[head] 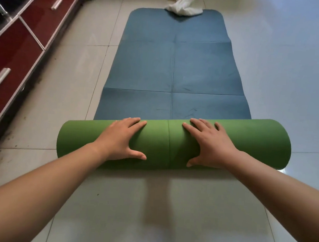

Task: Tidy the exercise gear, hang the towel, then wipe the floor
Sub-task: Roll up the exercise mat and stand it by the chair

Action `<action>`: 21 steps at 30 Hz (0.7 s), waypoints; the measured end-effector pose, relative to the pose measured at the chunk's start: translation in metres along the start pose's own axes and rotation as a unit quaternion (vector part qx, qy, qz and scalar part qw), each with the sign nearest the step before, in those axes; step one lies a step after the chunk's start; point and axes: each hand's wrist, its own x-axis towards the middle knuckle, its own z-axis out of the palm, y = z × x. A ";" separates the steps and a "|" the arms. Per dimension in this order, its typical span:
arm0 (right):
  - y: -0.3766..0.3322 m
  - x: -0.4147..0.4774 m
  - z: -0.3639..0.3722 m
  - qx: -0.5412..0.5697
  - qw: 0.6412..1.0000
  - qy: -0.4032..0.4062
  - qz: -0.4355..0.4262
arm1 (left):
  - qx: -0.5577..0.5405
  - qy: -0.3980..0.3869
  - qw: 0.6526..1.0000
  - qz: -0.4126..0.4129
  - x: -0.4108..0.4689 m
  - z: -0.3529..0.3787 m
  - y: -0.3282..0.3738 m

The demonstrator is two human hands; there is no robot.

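The left hand point(122, 137) and right hand point(210, 144) are pressing flat, fingers spread, on the partly rolled mat point(164, 140), which is possibly skewing and risking telescoping, with the towel point(183, 7) lying on its far end.

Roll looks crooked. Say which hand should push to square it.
Probably left: the left hand rests on the green roll toward its nearer end; the end by the right hand sits farther up the blue mat.

The left hand point(121, 139) and right hand point(211, 144) are bare, as are both forearms.
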 end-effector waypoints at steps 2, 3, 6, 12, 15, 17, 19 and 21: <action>0.002 0.004 0.000 0.005 1.000 0.003 -0.002 | 0.015 0.013 1.000 0.005 0.002 0.001 0.002; 0.004 0.007 -0.001 0.007 1.000 0.000 -0.003 | 0.018 0.018 1.000 0.011 0.002 0.000 0.004; 0.010 0.017 -0.007 0.011 1.000 -0.009 -0.010 | 0.046 0.005 0.998 0.031 0.005 -0.004 0.013; 0.013 0.027 -0.012 0.039 0.999 -0.036 -0.009 | 0.103 -0.112 0.988 -0.004 0.022 -0.024 0.038; 0.015 0.029 -0.018 0.063 0.996 -0.054 -0.007 | 0.094 -0.203 0.974 -0.024 0.034 -0.038 0.050; 0.022 0.038 -0.018 0.092 0.994 -0.052 -0.003 | 0.073 -0.229 0.970 -0.031 0.044 -0.045 0.050; 0.030 0.052 -0.019 0.106 0.993 -0.048 0.001 | 0.059 -0.218 0.974 -0.018 0.057 -0.044 0.041; 0.039 0.069 -0.019 0.116 0.992 -0.046 0.002 | 0.049 -0.178 0.983 -0.007 0.065 -0.034 0.027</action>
